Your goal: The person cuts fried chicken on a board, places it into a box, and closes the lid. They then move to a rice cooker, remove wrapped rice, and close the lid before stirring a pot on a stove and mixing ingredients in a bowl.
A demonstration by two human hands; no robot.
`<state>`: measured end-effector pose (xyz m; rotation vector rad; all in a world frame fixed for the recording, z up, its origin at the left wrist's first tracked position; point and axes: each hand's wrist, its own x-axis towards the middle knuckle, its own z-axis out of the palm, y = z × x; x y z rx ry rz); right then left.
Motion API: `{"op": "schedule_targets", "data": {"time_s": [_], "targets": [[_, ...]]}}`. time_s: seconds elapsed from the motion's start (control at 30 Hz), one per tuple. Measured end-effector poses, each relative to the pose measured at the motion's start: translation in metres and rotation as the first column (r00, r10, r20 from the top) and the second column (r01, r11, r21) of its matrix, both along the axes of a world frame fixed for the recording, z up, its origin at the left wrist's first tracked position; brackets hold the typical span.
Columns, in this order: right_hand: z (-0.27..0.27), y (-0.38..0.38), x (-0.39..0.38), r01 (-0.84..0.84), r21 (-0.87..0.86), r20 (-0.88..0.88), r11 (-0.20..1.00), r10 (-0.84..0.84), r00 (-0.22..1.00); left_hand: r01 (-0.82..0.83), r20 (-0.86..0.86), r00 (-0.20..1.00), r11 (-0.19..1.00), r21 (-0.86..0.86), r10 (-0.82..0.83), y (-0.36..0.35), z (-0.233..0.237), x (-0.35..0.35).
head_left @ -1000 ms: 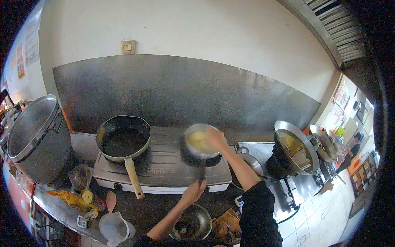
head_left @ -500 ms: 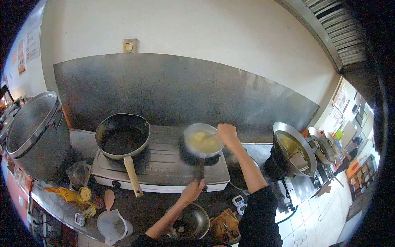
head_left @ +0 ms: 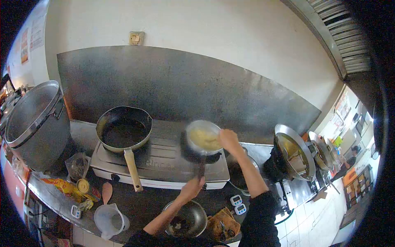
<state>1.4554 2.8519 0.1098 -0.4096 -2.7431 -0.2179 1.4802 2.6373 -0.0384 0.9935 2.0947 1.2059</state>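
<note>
My left hand (head_left: 191, 189) is closed around the dark handle of a small saucepan (head_left: 201, 124) at the right burner of the gas stove (head_left: 160, 165). Pale yellow, soft-looking food (head_left: 202, 138) lies in the saucepan. At the pan's right rim my right hand (head_left: 228, 140) is closed on a thin utensil that reaches into the food; its tip is blurred and hidden. A deep black pan (head_left: 124, 133) with a pale handle sits on the left burner. Below my left hand stands a metal bowl (head_left: 198, 218) with a few white bits inside.
At left stand a tall pot (head_left: 39, 131), a plastic jug (head_left: 110, 222), a wooden spatula (head_left: 107, 192), a can (head_left: 83, 186) and a yellow packet (head_left: 66, 188). Scissors (head_left: 224, 232) lie on a brown cloth (head_left: 230, 220) near two timers (head_left: 238, 205). A wok (head_left: 306, 166) stands at right; a person (head_left: 349, 160) is beyond.
The view has shifted slightly. My right hand has moved a little down and right at the saucepan's rim, and the yellow food lies differently. My left hand keeps its hold on the handle.
</note>
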Motion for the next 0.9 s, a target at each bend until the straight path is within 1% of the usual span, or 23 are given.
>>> {"op": "schedule_targets", "data": {"time_s": [0.03, 0.13, 0.23, 0.33, 0.43, 0.47, 0.53, 0.63, 0.73, 0.83, 0.9], "targets": [[0.006, -0.002, 0.003, 0.039, -0.063, -0.026, 0.997, -0.04, 0.999, 0.017, 0.024, 1.0, 1.0, -0.006, -0.017, 0.0, -0.002, 0.001], [-0.009, -0.001, -0.007, 0.063, 0.034, 0.075, 0.997, -0.065, 0.995, -0.008, -0.1, 0.995, 0.997, 0.075, 0.015, -0.009, 0.013, 0.007], [-0.018, -0.01, -0.002, -0.048, -0.044, 0.035, 0.998, 0.049, 0.998, -0.03, -0.079, 0.996, 0.997, 0.078, 0.036, -0.004, 0.0, 0.007], [0.012, -0.017, 0.009, 0.057, -0.122, 0.006, 0.991, -0.057, 0.998, -0.057, -0.075, 0.995, 0.994, 0.096, 0.064, -0.007, 0.01, 0.011], [-0.036, 0.004, -0.003, 0.096, 0.052, 0.057, 0.994, -0.099, 0.993, -0.001, -0.121, 0.993, 0.996, 0.091, 0.012, 0.006, -0.014, 0.009], [-0.037, 0.0, 0.002, 0.08, 0.01, 0.03, 0.997, -0.08, 0.996, -0.031, -0.111, 0.993, 0.992, 0.121, 0.045, 0.005, -0.014, 0.012], [-0.023, -0.015, 0.013, 0.033, -0.065, -0.028, 0.997, -0.035, 0.999, -0.099, -0.089, 0.989, 0.978, 0.185, 0.117, 0.004, -0.011, 0.013], [0.004, -0.018, 0.035, 0.058, -0.127, -0.128, 0.99, -0.074, 0.989, -0.045, -0.098, 0.993, 0.992, 0.122, 0.058, 0.01, -0.017, 0.01], [-0.042, 0.014, 0.026, 0.044, 0.058, 0.023, 0.997, -0.046, 0.999, 0.059, -0.087, 0.996, 0.941, 0.333, -0.032, 0.017, -0.041, 0.008], [-0.022, -0.01, 0.033, 0.096, -0.149, -0.008, 0.984, -0.098, 0.995, -0.098, 0.131, 0.988, 0.99, 0.103, 0.084, 0.019, -0.022, 0.015], [-0.005, -0.014, 0.04, 0.093, -0.138, -0.069, 0.986, -0.103, 0.992, -0.157, 0.161, 0.979, 0.965, 0.211, 0.124, 0.025, -0.037, 0.018]]}}
